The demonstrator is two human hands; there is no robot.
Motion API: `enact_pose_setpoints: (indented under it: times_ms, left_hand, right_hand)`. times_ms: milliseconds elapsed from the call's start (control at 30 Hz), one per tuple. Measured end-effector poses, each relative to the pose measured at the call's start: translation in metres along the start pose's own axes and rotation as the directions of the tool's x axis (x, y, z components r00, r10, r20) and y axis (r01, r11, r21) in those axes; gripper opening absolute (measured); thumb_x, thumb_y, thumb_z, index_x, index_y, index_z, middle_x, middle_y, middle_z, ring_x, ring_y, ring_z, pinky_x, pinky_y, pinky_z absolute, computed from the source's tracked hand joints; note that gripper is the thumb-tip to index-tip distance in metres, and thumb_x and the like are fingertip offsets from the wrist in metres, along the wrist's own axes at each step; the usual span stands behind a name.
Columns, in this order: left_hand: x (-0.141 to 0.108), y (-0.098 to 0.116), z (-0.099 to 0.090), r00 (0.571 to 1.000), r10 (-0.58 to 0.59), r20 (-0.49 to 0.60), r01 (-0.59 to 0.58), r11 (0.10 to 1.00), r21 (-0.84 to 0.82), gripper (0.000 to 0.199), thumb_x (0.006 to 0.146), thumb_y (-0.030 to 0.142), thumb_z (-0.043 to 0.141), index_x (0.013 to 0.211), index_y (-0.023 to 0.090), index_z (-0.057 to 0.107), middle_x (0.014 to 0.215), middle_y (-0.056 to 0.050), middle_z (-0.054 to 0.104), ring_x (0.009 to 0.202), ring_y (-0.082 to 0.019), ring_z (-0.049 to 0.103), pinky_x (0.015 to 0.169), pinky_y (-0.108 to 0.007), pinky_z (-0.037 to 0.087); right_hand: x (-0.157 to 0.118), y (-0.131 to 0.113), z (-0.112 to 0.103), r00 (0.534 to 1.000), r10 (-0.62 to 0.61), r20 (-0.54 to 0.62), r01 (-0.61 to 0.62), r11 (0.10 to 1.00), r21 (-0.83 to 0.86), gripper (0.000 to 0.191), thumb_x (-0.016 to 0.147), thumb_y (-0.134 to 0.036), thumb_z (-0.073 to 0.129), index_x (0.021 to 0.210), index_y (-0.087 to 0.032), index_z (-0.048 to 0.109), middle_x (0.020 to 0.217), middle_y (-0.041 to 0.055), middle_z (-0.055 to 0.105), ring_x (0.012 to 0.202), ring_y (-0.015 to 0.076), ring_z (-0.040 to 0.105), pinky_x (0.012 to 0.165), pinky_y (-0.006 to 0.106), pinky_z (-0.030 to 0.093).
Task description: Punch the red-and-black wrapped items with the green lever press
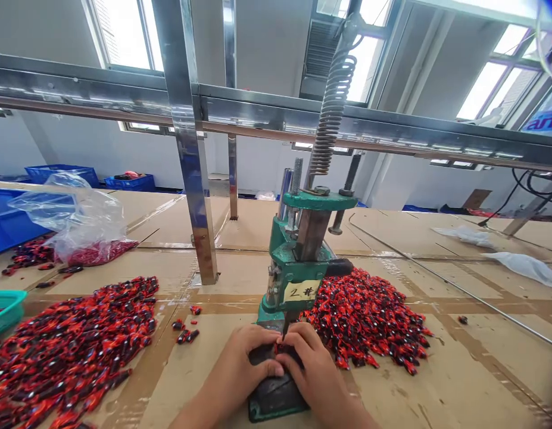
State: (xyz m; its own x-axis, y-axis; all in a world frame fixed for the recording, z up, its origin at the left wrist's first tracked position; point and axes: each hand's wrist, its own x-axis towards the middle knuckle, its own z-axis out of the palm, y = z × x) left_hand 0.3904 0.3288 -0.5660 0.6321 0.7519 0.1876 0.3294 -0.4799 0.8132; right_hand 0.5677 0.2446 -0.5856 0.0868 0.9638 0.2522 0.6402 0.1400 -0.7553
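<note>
One green metal press (301,265), centre; two large red-and-black heaps (83,345), lower left and right of centre. Clamped between fingertips of bare left hand (243,364) and right hand (319,368), lower centre: one small red piece (278,348), mostly hidden.

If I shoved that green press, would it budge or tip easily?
The green press is probably heavy for its size, since its body looks like thick metal. It would likely feel stiff, though the coil spring might flex. Being tall, it could tip if unfastened; I can't see whether it's bolted down.
</note>
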Motion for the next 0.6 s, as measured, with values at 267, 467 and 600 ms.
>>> enact_pose_setpoints:
  times_ms: [267, 467, 600]
  left_hand:
    - [-0.001, 0.008, 0.009, 0.992, -0.073, -0.107, 0.075, 0.997, 0.01, 0.017, 0.077, 0.035, 0.082, 0.094, 0.034, 0.082, 0.1, -0.001, 0.078, 0.103, -0.027, 0.066, 0.1, -0.041, 0.05]
    - [0.0, -0.015, 0.013, 0.991, 0.008, -0.132, -0.003, 0.999, 0.033, 0.037, 0.076, 0.035, 0.082, 0.112, 0.033, 0.077, 0.096, 0.0, 0.079, 0.099, -0.025, 0.068, 0.093, -0.035, 0.054]
    - [0.002, -0.014, 0.011, 0.988, 0.055, -0.145, -0.044, 0.996, 0.081, 0.019, 0.076, 0.041, 0.082, 0.091, 0.03, 0.08, 0.096, -0.001, 0.079, 0.096, -0.026, 0.069, 0.09, -0.035, 0.055]
  right_hand:
    - [-0.002, -0.009, -0.031, 0.997, 0.05, 0.053, -0.045, 0.994, -0.098, 0.014, 0.085, -0.026, 0.066, 0.099, -0.028, 0.07, 0.112, -0.0027, 0.062, 0.128, 0.0147, 0.045, 0.119, 0.032, 0.036]
    - [0.049, -0.041, -0.16, 0.64, 0.331, -0.693, -0.077, 0.925, 0.371, 0.049, 0.089, -0.056, 0.056, 0.116, -0.016, 0.058, 0.117, 0.0076, 0.061, 0.1, 0.0119, 0.06, 0.093, 0.025, 0.051]
    - [0.142, -0.094, -0.183, 0.908, 0.288, -0.304, -0.119, 0.873, 0.473, 0.053, 0.098, -0.052, 0.045, 0.111, -0.003, 0.06, 0.097, 0.0099, 0.063, 0.082, 0.0076, 0.062, 0.082, 0.024, 0.055]
